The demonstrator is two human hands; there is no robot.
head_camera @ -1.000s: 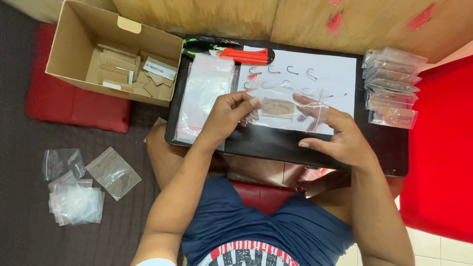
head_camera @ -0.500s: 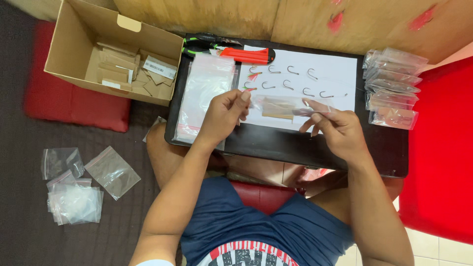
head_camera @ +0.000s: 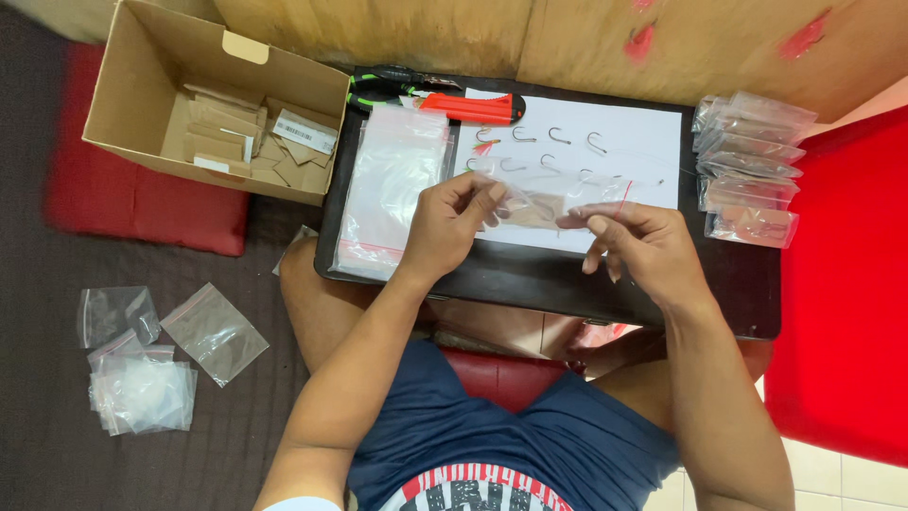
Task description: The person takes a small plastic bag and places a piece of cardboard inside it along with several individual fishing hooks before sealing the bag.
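- Left hand (head_camera: 461,224) pinches one end of a small clear bag (head_camera: 551,201); right hand (head_camera: 636,244) holds the other end with its fingertips, so the bag hangs stretched between them, mid-frame, above the white sheet (head_camera: 624,151).
- Hooks (head_camera: 558,135) lie in rows on that sheet, apparently laid apart for easy picking.
- Flat stack of clear bags (head_camera: 392,180) left of the sheet.
- Filled packets (head_camera: 752,166) piled at right.
- Open cardboard box (head_camera: 203,99), upper left, holds tan cards.
- Loose bags (head_camera: 142,350) lower left on the floor.

Clear bag (head_camera: 553,199) between hands – open brown carton (head_camera: 213,99) left, label (head_camera: 305,132) inside.
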